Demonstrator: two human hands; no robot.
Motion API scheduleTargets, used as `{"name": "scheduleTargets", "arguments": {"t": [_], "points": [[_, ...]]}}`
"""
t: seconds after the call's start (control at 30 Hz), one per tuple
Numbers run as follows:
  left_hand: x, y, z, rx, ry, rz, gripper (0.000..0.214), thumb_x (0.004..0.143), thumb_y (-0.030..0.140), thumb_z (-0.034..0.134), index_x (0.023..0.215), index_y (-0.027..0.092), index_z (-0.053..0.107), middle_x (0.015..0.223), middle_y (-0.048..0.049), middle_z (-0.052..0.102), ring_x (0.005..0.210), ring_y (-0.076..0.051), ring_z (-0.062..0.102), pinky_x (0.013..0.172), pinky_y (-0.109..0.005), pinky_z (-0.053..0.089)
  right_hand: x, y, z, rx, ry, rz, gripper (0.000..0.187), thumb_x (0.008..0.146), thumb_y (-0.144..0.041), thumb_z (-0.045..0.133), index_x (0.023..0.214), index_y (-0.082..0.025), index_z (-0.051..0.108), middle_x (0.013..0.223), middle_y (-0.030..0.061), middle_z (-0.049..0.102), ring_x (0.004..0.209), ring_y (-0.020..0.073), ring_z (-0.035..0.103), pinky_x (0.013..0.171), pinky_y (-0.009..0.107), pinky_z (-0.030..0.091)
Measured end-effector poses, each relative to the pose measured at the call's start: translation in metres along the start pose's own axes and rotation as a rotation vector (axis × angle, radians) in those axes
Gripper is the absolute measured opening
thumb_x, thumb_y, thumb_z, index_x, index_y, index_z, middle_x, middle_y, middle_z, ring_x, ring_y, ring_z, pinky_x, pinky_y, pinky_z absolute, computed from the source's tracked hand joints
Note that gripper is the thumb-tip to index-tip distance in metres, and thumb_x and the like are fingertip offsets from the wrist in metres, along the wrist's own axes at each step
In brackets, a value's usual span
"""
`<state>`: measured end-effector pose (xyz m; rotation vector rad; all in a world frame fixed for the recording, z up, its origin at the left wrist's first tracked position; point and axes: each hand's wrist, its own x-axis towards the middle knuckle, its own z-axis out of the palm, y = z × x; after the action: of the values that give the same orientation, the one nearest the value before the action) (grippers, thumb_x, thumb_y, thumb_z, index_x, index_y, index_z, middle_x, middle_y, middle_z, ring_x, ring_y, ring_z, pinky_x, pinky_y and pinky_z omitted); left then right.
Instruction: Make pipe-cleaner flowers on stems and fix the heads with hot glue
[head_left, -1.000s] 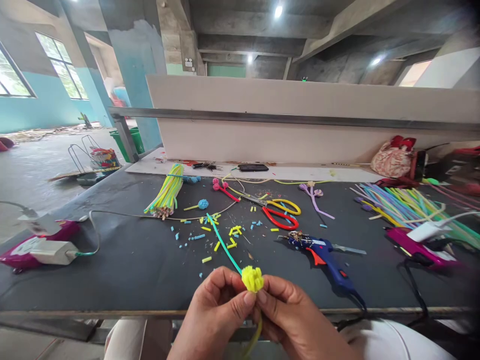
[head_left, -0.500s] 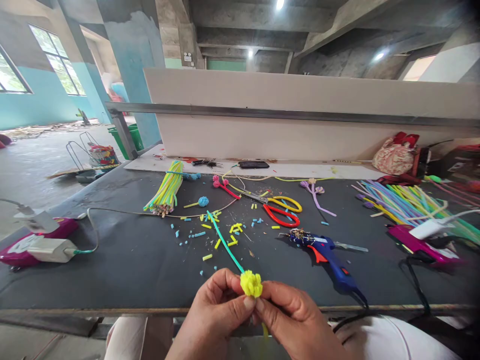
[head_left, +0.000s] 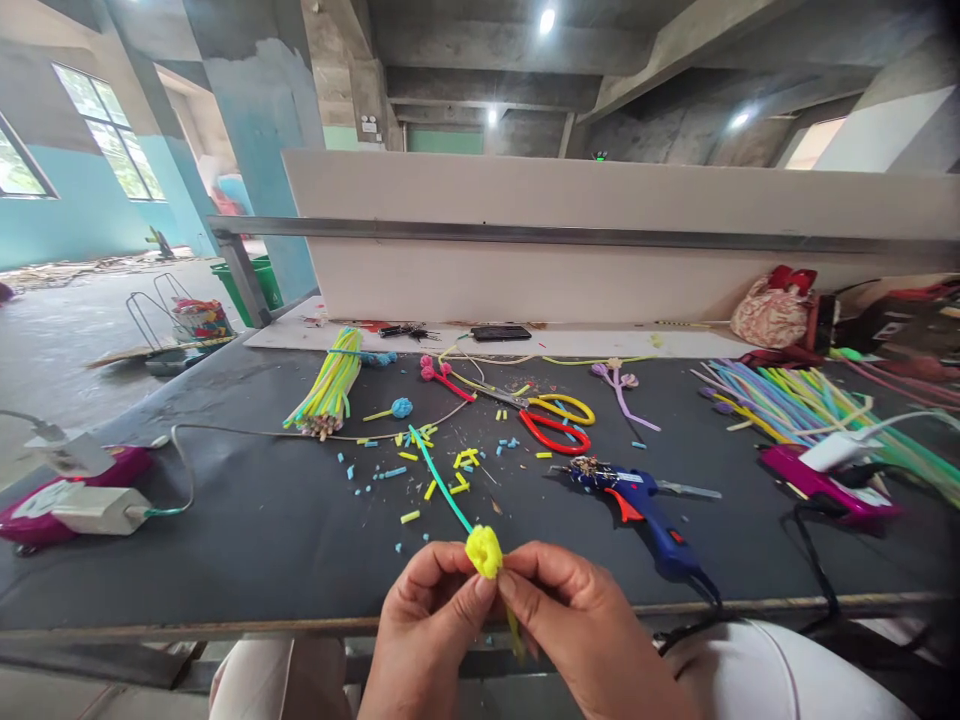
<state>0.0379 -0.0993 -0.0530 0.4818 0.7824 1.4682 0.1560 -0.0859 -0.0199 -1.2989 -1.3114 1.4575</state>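
Note:
Between my two hands, just above the table's front edge, is a bright yellow pipe-cleaner flower (head_left: 484, 552), a rounded cluster of loops. Thumb and forefinger of my left hand (head_left: 439, 610) pinch it from the left. My right hand (head_left: 559, 610) pinches its lower right side, where a yellow tail (head_left: 514, 630) hangs down. A teal pipe cleaner (head_left: 441, 478) runs up and away from the flower across the table; how it joins is hidden. Cut yellow pieces (head_left: 465, 458) and small blue bits lie beyond my hands.
Right of my hands lies a blue glue gun (head_left: 652, 510), with red-and-yellow scissors (head_left: 555, 420) behind it. Pipe-cleaner bundles lie left (head_left: 324, 390) and right (head_left: 810, 410). Purple power strips (head_left: 825, 485) sit at both sides, with cords. A phone (head_left: 501, 333) lies at the back by the white board.
The yellow flower has turned between my fingers, showing a different side, and sits slightly further up and left. My view has shifted a little to the right.

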Motion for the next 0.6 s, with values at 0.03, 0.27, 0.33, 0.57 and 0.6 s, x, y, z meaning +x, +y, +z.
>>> {"name": "scheduleTargets", "arguments": {"t": [0.03, 0.27, 0.33, 0.57, 0.6], "points": [[-0.0001, 0.0003, 0.0003, 0.002, 0.011, 0.014, 0.021, 0.055, 0.023, 0.084, 0.065, 0.016, 0.067, 0.065, 0.0013, 0.069, 0.059, -0.009, 0.061, 0.059, -0.019, 0.049, -0.0001, 0.0001, -0.0001, -0.023, 0.004, -0.017, 0.027, 0.067, -0.045, 0.073, 0.068, -0.018, 0.072, 0.050, -0.0040, 0.047, 0.047, 0.0087, 0.034, 0.043, 0.021, 0.026], [-0.0022, 0.0044, 0.0007, 0.006, 0.071, 0.019, 0.023, 0.052, 0.024, 0.085, 0.067, 0.017, 0.069, 0.062, 0.0023, 0.067, 0.055, -0.009, 0.058, 0.055, -0.018, 0.047, -0.0069, -0.0023, 0.0036, -0.052, -0.050, -0.071, 0.033, 0.077, -0.050, 0.062, 0.076, -0.019, 0.073, 0.053, -0.0022, 0.049, 0.050, 0.0111, 0.040, 0.047, 0.023, 0.032], [-0.0030, 0.0049, 0.0004, 0.028, 0.069, 0.010, 0.023, 0.054, 0.026, 0.085, 0.070, 0.018, 0.070, 0.060, 0.0018, 0.066, 0.053, -0.009, 0.056, 0.053, -0.018, 0.046, -0.0076, -0.0046, 0.0044, -0.015, -0.064, -0.070, 0.037, 0.078, -0.052, 0.060, 0.070, -0.018, 0.071, 0.051, -0.0027, 0.047, 0.050, 0.0106, 0.042, 0.047, 0.022, 0.032], [-0.0054, 0.0036, 0.0003, 0.129, 0.029, 0.145, 0.014, 0.058, 0.025, 0.081, 0.064, 0.018, 0.070, 0.072, -0.0002, 0.065, 0.069, -0.013, 0.059, 0.062, -0.020, 0.048, -0.0011, -0.0038, 0.0035, 0.083, -0.086, 0.077, 0.041, 0.068, -0.056, 0.068, 0.065, -0.016, 0.066, 0.041, -0.0052, 0.049, 0.034, 0.0066, 0.041, 0.038, 0.020, 0.028], [-0.0060, 0.0034, 0.0003, 0.142, 0.010, 0.162, 0.013, 0.060, 0.024, 0.080, 0.066, 0.018, 0.071, 0.073, -0.0010, 0.065, 0.070, -0.014, 0.059, 0.063, -0.021, 0.048, -0.0008, -0.0027, 0.0035, 0.073, -0.075, 0.064, 0.041, 0.069, -0.057, 0.067, 0.064, -0.016, 0.064, 0.041, -0.0051, 0.049, 0.034, 0.0073, 0.043, 0.038, 0.020, 0.030]]}}
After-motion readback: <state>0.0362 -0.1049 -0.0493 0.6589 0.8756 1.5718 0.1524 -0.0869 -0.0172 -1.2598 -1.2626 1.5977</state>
